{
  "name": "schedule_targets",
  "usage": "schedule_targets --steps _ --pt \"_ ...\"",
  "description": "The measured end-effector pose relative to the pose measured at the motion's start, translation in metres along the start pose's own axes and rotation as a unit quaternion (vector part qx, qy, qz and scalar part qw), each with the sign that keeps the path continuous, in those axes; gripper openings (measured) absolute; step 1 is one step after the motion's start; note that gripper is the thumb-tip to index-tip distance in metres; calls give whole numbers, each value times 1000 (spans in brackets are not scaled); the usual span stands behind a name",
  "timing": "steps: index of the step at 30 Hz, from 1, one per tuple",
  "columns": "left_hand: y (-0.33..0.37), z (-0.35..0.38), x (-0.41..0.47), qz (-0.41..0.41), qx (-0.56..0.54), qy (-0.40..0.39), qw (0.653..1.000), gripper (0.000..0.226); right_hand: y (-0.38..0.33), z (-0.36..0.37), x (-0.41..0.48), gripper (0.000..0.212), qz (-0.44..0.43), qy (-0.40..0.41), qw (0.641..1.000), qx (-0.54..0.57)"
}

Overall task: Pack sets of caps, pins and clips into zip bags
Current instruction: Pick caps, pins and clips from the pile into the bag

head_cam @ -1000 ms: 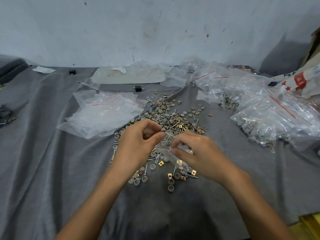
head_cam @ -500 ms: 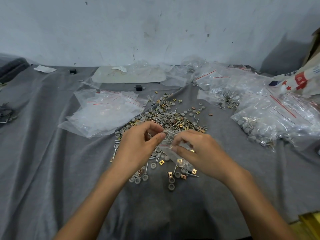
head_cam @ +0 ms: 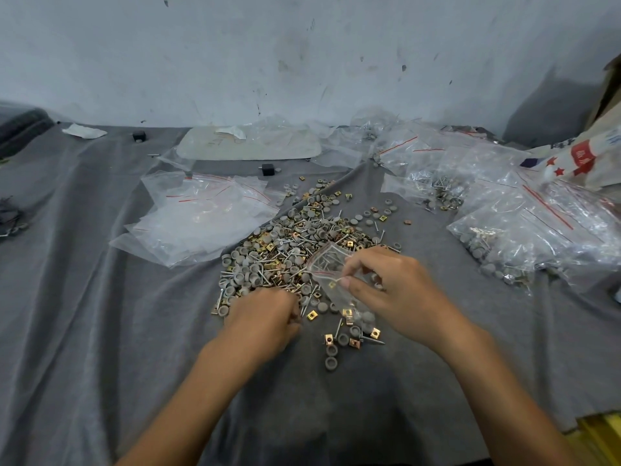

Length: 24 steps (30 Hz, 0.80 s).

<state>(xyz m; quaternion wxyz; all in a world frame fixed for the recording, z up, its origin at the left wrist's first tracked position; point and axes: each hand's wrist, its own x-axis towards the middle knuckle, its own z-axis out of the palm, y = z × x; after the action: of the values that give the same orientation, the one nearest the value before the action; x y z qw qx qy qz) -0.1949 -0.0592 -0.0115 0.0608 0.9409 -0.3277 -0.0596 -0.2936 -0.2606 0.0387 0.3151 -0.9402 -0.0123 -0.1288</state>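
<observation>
The step in hand, by my reading, is filling one set. The right grip (head_cam: 400, 290) pinches a small clear plastic zip bag (head_cam: 331, 264) with a red seal stripe by its mouth, thumb and forefinger closed on the top edge. The bag hangs just above the near side of the loose heap of grey round caps, thin steel pins and brass square clips (head_cam: 295, 237), which lies in the middle of the grey cloth-covered bench (head_cam: 84, 297). A brass clip and some grey caps show through the film, so the set looks partly packed. The left grip (head_cam: 265, 317) is down on the near left side of the heap, knuckles up and fingers curled under. Whether it has a part pinched I cannot tell, since the fingertips are hidden. The next move likely calls for lifting out the missing pieces and bringing them across to the bag's mouth, which the right grip must hold open. A stack of empty clear zip bags (head_cam: 201, 216) lies towards the far left, and filled clear zip bags (head_cam: 537, 237) are heaped along the right edge.
</observation>
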Motion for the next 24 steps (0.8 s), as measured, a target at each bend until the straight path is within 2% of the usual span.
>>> schedule_targets --steps 4,6,9,12,14,18,21,24 --pt "-1 6 0 13 18 54 998 15 0 1 -2 3 0 0 1000 -1" --pt "-5 -1 0 -10 -59 77 995 13 0 1 -2 3 0 -2 1000 -3" --pt "-10 -22 0 -38 -193 151 969 16 0 1 -2 3 4 -8 1000 -9" --pt "-8 -46 -1 -13 -313 217 924 13 -2 1 -1 3 1 -10 1000 -7" --pt "-2 -57 -1 17 -352 216 911 8 -4 2 -1 4 -3 -10 1000 -11" --pt "6 -59 -2 52 -328 173 927 23 -6 4 0 5 -6 -8 1000 -11" --pt "3 -50 -1 22 -339 203 918 14 -3 2 -2 4 -6 12 1000 4" --pt "1 -35 -2 -16 -270 185 945 11 1 -3 -5 5 -1 30 1000 4"
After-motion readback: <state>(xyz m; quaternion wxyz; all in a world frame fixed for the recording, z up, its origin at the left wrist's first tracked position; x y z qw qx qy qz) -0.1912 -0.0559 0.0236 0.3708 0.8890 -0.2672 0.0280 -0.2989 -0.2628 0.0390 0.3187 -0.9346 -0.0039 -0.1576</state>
